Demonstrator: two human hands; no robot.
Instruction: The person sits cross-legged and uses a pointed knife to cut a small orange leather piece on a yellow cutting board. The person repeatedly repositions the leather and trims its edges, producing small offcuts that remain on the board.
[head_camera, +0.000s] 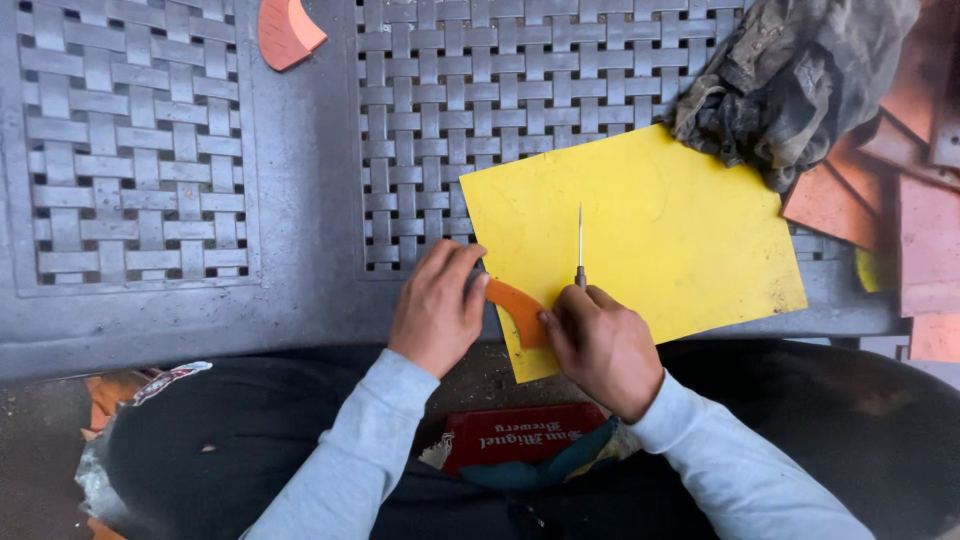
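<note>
Both hands pinch one curved orange piece (517, 310) on the yellow sheet (640, 235): my left hand (437, 308) grips its end, my right hand (600, 345) also clasps an awl (579, 250). Thin, light, probably stiff; best held at the edges.

Red rectangular carton (520, 435) with pale lettering lies just below and between both hands, partly covered by a teal scrap. Crumpled wrapper (165, 382) with a printed label, lower left of the left hand.
</note>
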